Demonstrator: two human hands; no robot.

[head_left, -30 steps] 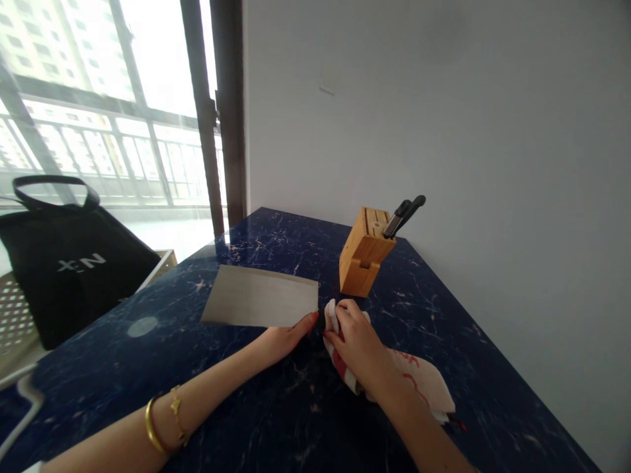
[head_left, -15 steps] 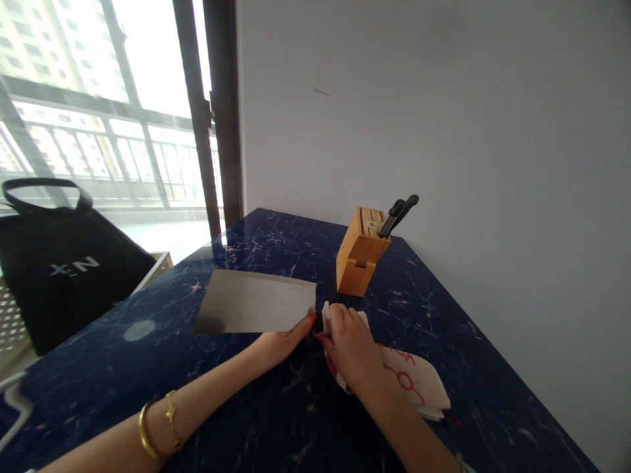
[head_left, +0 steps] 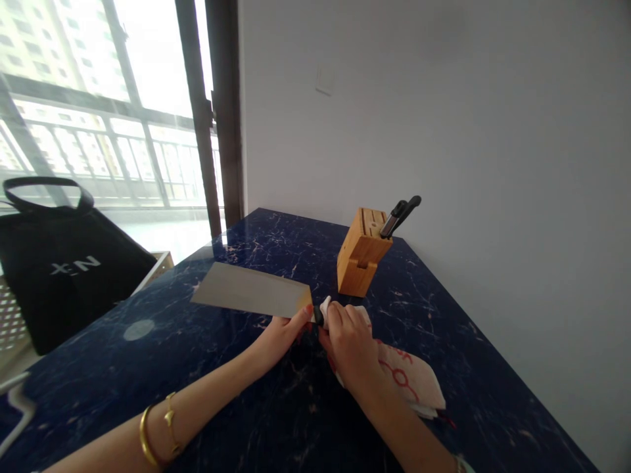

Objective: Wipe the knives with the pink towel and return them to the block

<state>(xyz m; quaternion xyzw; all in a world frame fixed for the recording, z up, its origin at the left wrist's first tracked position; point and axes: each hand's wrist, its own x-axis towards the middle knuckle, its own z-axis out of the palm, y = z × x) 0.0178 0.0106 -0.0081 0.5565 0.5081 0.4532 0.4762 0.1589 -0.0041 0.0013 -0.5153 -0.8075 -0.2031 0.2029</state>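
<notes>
Brushed matt steel cleaver blade (head_left: 249, 290); glossy dark-blue marble-look tabletop (head_left: 256, 407); pale wooden knife block (head_left: 362, 253); soft printed cloth (head_left: 407, 384); black fabric bag (head_left: 64, 276).

Left arm (head_left: 197, 407): bare, reaching in from below and left of the cleaver (head_left: 251, 297), forearm stretched low over the counter (head_left: 276, 420) toward the blade's handle end.
Left wrist (head_left: 155, 437): straight, well short of the cleaver.
Left grip (head_left: 283, 335): at the blade's handle end, thumb and fingertips pinched on that corner.
Right arm (head_left: 409, 433): bare, reaching in from below and right of the cleaver, forearm angled toward its handle.
Right grip (head_left: 348, 341): knuckles up, fingers curled tight over a cloth (head_left: 409, 384) at the cleaver's handle, just beside the left grip.
</notes>
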